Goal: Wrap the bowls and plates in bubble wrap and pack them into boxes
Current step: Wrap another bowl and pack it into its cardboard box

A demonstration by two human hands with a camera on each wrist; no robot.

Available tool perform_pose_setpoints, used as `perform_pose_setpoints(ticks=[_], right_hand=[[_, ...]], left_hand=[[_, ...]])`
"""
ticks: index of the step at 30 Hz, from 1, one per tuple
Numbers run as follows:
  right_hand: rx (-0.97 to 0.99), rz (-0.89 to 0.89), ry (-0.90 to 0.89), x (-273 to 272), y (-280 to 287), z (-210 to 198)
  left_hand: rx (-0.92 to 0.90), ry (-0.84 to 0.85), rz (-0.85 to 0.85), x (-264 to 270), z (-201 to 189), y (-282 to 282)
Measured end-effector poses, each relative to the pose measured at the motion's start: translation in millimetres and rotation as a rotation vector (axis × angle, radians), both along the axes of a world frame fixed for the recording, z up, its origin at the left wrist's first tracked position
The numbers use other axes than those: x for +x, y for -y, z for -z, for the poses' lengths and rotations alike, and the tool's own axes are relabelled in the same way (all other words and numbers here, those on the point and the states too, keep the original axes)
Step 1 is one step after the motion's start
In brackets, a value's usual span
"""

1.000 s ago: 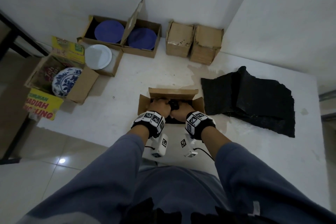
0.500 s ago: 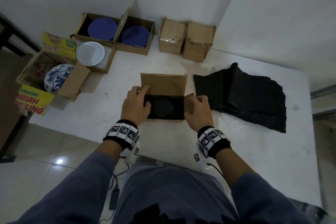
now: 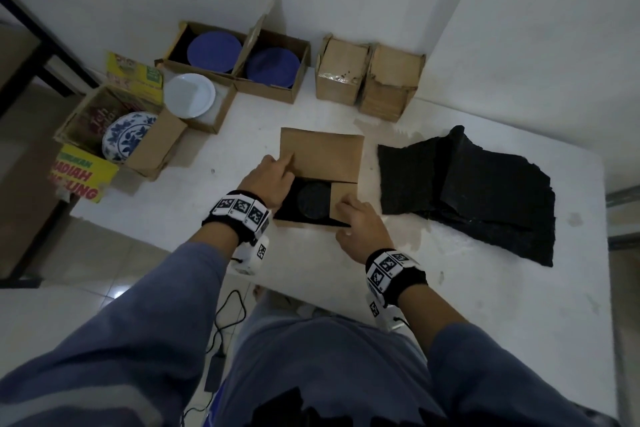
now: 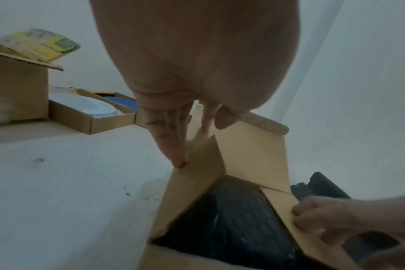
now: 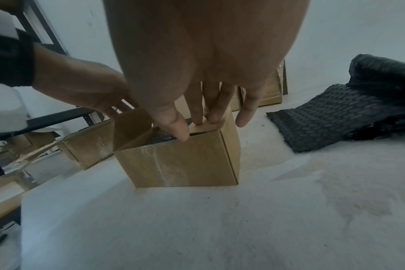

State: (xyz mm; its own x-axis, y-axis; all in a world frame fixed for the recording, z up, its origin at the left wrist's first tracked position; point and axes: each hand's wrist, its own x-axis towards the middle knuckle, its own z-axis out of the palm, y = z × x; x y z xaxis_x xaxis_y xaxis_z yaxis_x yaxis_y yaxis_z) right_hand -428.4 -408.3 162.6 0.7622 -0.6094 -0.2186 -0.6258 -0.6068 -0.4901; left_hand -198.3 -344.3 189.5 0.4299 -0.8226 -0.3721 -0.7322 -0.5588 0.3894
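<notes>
The small cardboard box (image 3: 320, 180) stands near the table (image 3: 485, 305)'s front edge, bare surface around it. Left hand (image 3: 268, 180) — fingers (image 4: 173, 146) straight — presses the left flap; right hand (image 3: 358, 225) presses down the right flap with straight fingers (image 5: 210, 109). The black bubble-wrapped item (image 3: 313, 199) inside is half hidden; its axis is unclear.

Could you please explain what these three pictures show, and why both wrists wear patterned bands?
No robot here: a person works bare-handed. One camera sits on the head, looking down; one on each wrist, strapped to those bands, looks along the fingers. On the white table stands a small cardboard box holding a bundle wrapped in black bubble wrap. The left hand pushes the left flap inward; the right hand presses the right flap down. More black bubble wrap lies right; blue plates wait in boxes behind.
</notes>
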Motion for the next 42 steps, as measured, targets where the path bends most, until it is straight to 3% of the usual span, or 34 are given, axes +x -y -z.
perform_pose_setpoints(ticks=[7,11,15,19,23,27,32,35,42], right_hand=[[-0.013,0.039,0.034,6,4,6],[0.026,0.069,0.157,9,12,11],[0.208,0.275,0.212,12,20,9],[0.404,0.465,0.341,11,24,5],[0.483,0.398,0.402,-7,30,6],[0.598,0.263,0.380,-24,32,0],[0.323,0.156,0.313,-20,29,4],[0.304,0.187,0.313,-15,27,7],[0.249,0.209,0.237,-11,27,14]], left_hand=[[-0.036,0.003,-0.002,-17,4,-9],[-0.083,-0.007,-0.085,-18,11,-14],[-0.200,-0.241,-0.260,-11,9,-15],[-0.281,-0.282,-0.287,-9,10,-20],[-0.435,-0.440,-0.275,-8,23,-40],[-0.364,-0.595,-0.113,-6,20,-57],[-0.372,-0.481,-0.011,2,24,-57],[-0.371,-0.397,0.049,6,33,-57],[-0.349,-0.202,0.005,1,36,-56]])
